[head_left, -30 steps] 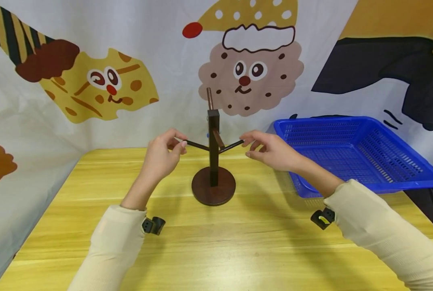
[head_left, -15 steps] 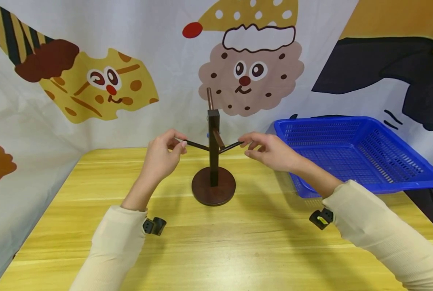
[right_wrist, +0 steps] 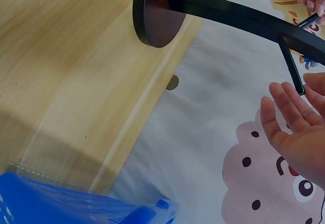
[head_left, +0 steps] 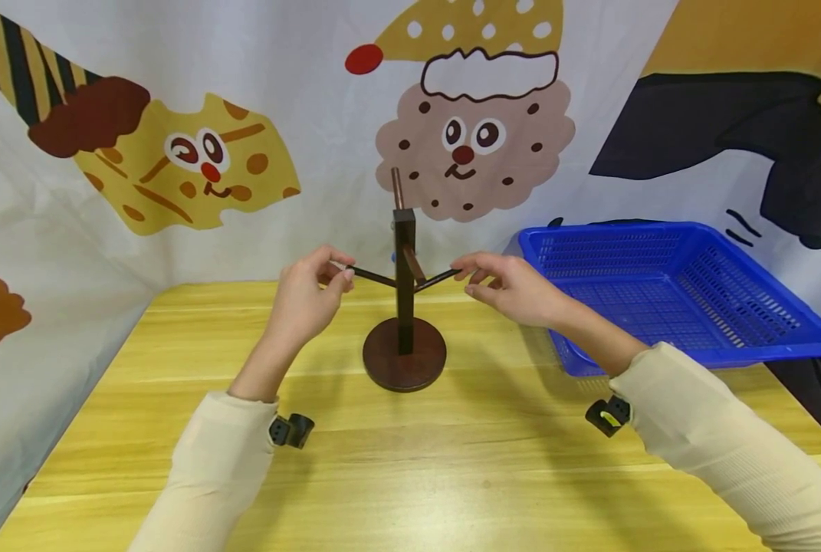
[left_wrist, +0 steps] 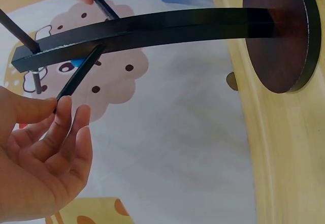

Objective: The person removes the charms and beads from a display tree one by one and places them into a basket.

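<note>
And here it is, right at the middle of the yellow wood-grain table: a dark brown wooden stand, upright on its round base, straight between two bare hands. The left hand has it from the left side, thumb and finger pinching the outer tip of a slim dark left peg, the other fingers loosely bent beneath. Over to the right hand: its fingertips are right at the outer end of the matching right peg, the rest loosely curved; whether they truly pinch it or just touch, I can't tell from here. So the post stands clear of both palms, with only those two peg ends at the fingers. A third brown peg juts toward the person, and another, the top peg, slants up above the post. Out beyond the right hand sits a blue plastic basket with mesh walls, its near left corner just behind the forearm. Behind everything hangs a white cloth printed with cartoon faces.
</note>
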